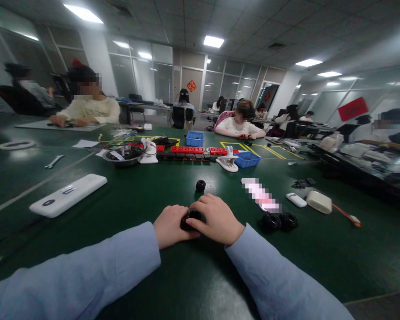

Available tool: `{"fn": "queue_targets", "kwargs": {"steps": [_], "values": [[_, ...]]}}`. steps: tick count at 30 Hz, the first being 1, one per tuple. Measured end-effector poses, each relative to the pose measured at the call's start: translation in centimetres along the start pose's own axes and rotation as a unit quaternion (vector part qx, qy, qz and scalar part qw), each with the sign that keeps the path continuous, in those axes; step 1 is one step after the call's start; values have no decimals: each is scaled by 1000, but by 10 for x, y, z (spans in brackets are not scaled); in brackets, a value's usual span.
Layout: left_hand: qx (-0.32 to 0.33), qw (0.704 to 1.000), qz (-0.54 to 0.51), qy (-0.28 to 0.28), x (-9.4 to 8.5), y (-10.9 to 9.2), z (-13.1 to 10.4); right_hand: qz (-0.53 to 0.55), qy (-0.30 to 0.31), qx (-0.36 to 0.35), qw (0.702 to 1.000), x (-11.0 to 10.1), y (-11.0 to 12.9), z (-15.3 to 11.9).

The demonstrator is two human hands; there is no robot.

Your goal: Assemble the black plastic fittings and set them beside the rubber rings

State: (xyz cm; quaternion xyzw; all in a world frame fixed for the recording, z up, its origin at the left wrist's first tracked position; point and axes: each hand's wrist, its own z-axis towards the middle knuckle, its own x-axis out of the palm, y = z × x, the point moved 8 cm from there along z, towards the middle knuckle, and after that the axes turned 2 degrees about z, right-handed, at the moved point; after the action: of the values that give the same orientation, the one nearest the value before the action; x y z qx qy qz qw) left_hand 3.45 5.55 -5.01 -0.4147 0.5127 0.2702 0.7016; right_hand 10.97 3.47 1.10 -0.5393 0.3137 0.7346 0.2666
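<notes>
- One black round part (187, 225) is between the two hands, above the near middle of the green table (133, 278); fingers cover most of it, so its outline, the way it faces and its long axis cannot be told.
- The left hand (172, 226) grasps the part from the left, fingers curled; the right hand (216, 218) grips it from the right, thumb on the near side, fingers arched over the far side.
- Three black knobbly wheels lie nearby: one single wheel (200, 185) just beyond the hands, and a pair of wheels (280, 221) side by side to the right.
- Past that pair lie one phone (260, 194), its screen blurred out, one small white device (296, 200) and one cream case (319, 202) with an orange cord.
- Leftward: one white power bank (68, 195) lying aslant, and one wrench (54, 162).
- Farther back: two blue bins (195, 138), two white clip stands (149, 152) and one bowl (122, 161) whose dark contents are hard to make out.
- Both sleeves (120, 253) are cut off by the frame.
</notes>
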Motion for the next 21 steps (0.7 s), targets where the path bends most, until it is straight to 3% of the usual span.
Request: {"fn": "queue_targets", "kwargs": {"steps": [6, 21], "values": [[-1, 1000, 9, 1, 0, -5, 2, -5, 22, 5, 1000, 6, 0, -1], [30, 994, -102, 4, 3, 4, 3, 41, 16, 11, 999, 6, -1, -4]]}}
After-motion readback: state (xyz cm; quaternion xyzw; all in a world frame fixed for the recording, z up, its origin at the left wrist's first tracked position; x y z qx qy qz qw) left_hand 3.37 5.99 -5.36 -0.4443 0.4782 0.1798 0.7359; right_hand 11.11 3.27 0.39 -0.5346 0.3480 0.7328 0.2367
